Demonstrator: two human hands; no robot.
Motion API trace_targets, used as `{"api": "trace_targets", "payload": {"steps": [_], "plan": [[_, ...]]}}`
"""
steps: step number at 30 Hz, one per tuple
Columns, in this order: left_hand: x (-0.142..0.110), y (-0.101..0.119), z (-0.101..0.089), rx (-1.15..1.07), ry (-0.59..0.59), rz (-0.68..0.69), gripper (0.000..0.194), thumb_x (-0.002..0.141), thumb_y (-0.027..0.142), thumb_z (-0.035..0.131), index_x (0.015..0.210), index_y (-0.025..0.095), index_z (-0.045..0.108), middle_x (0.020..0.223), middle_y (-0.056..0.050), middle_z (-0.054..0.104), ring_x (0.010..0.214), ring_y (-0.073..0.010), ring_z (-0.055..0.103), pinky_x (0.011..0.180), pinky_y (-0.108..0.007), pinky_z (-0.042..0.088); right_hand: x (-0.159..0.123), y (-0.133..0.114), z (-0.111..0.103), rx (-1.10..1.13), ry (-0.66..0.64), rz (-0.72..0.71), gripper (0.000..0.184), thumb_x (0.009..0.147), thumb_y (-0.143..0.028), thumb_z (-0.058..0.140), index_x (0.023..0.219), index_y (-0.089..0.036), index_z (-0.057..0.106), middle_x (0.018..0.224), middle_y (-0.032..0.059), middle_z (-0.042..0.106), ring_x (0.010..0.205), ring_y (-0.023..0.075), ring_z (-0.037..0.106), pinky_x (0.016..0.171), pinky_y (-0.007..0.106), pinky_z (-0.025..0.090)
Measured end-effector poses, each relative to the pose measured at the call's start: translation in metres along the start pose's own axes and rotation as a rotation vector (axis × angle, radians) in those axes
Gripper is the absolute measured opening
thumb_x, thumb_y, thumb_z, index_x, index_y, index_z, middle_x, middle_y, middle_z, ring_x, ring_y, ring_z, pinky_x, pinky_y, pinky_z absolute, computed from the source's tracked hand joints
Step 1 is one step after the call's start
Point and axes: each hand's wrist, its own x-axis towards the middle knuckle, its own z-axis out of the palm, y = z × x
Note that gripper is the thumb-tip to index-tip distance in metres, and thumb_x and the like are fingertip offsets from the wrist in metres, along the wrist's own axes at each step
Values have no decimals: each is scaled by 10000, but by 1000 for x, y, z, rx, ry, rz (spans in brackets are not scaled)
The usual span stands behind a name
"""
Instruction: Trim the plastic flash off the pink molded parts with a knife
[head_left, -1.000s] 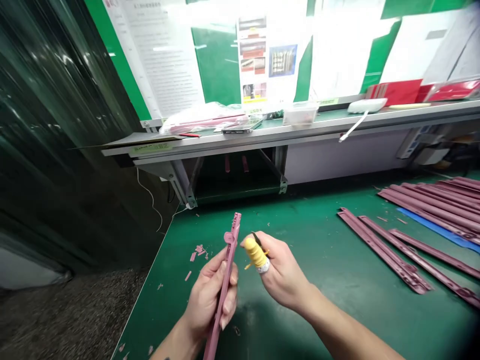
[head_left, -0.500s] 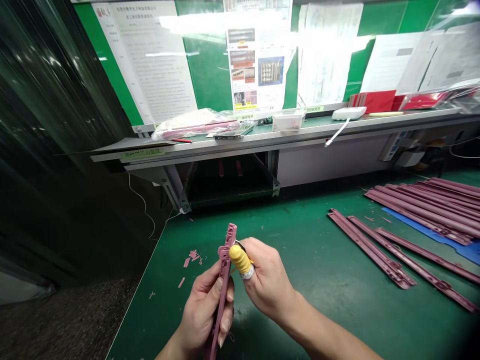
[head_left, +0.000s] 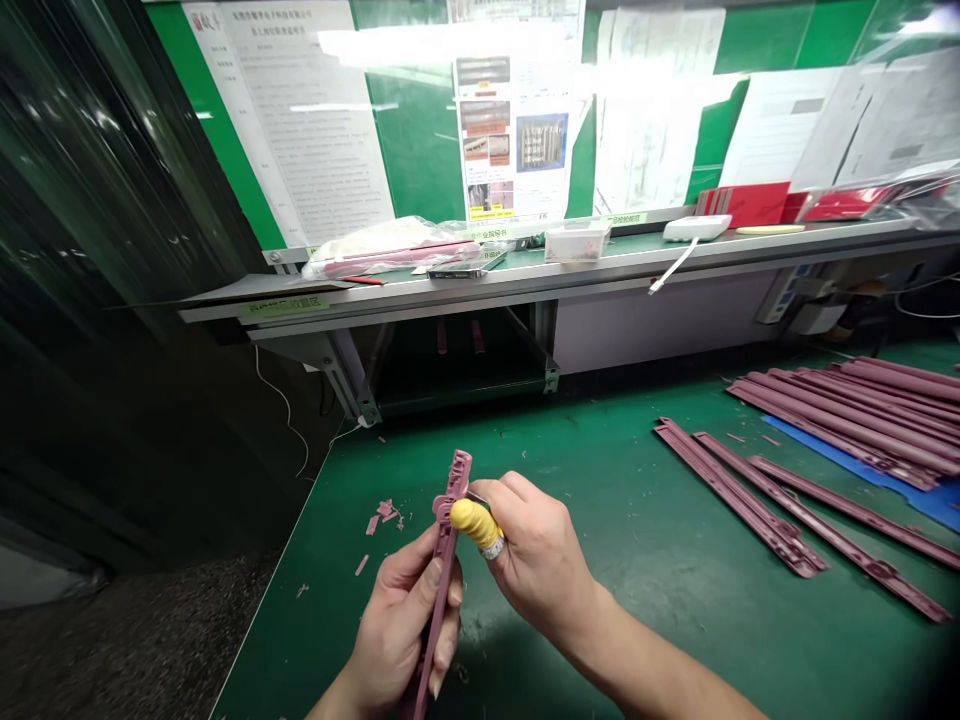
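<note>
Closest in, at bottom centre, the person's left hand (head_left: 401, 625) is closed around a long mauve plastic strip (head_left: 442, 570), which stands tilted with its upper end just above the fingers. The right hand (head_left: 536, 560) is curled shut and pinches a small blade (head_left: 476, 497), mostly hidden by the fingers, right up against the strip's upper end. One finger wears a yellow finger cot (head_left: 472, 525) with a white band (head_left: 493, 547) at its base.

Just left of the hands, small mauve offcuts (head_left: 382, 517) lie scattered on the green bench mat (head_left: 675, 640). Further right on the mat, three loose mauve strips (head_left: 780, 495) lie side by side, and beyond them, at the right edge, a stack of mauve strips (head_left: 847, 415) lies partly on a blue sheet (head_left: 847, 450).

Past the bench, a long metal shelf (head_left: 525, 290) carries a plastic bag (head_left: 375, 250), a clear box (head_left: 576, 242) and red folders (head_left: 742, 203). Printed notices (head_left: 514, 140) cover the green wall above.
</note>
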Motion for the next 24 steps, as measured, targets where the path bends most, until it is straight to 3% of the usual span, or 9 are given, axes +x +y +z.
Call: {"api": "trace_targets", "payload": {"steps": [4,7,9,11,13,15,17,21,24], "plan": [[-1,3,1,60,-3,7,219,826,397,654,925,203,670,627,45,567,291,-16,475,283,-106,400,-2,2,1,-43,-34,-18,389,978,-378,355,816,-164,637,670,33,526,592,137,446,537,240,319],[1,5,-3,77,-47,-17,239,821,387,659,980,208,651,651,38,573,310,-30,491,266,-114,408,1,4,-2,-59,-90,-20,363,962,-340,375,773,-168,632,657,23,505,575,133,429,532,245,315],[5,11,-7,45,-44,-43,314,854,397,613,1131,251,593,724,9,611,420,-89,597,306,-150,470,4,6,-8,3,-140,10,306,954,-303,385,916,-172,659,713,28,539,624,141,473,565,245,355],[12,22,-11,-30,-18,-70,376,915,419,501,1275,313,482,833,-30,642,585,-153,678,372,-212,536,3,9,-17,100,-219,63,329,943,-231,375,1186,-194,593,835,41,580,728,152,527,646,251,409],[19,36,-14,-118,-1,-50,378,963,402,391,1339,369,396,853,-24,627,581,-129,657,367,-196,520,-3,13,-24,172,-340,134,439,934,-175,357,1358,-225,458,945,48,592,816,156,548,734,266,436],[23,50,-15,-149,14,90,343,984,348,343,1318,380,419,780,10,579,444,-59,540,315,-119,417,-14,16,-24,224,-470,205,469,941,-189,373,1406,-253,386,975,37,604,814,152,552,754,271,438],[24,61,-14,-98,49,329,293,982,327,353,1234,339,503,747,20,549,396,-40,457,301,-109,352,-27,15,-16,285,-560,251,434,937,-236,425,1371,-246,402,936,20,627,749,144,548,707,258,431],[17,66,-2,117,46,728,255,931,405,463,1102,266,592,786,-1,574,441,-83,493,330,-187,374,-53,4,14,249,-645,255,204,835,-145,496,1009,-211,581,813,5,643,672,137,525,600,229,362],[9,63,9,277,1,889,266,899,424,522,1089,266,620,786,-6,596,461,-109,513,345,-227,392,-62,-2,33,185,-659,235,254,730,-48,486,882,-213,604,771,-7,645,640,125,510,569,218,317]]}}
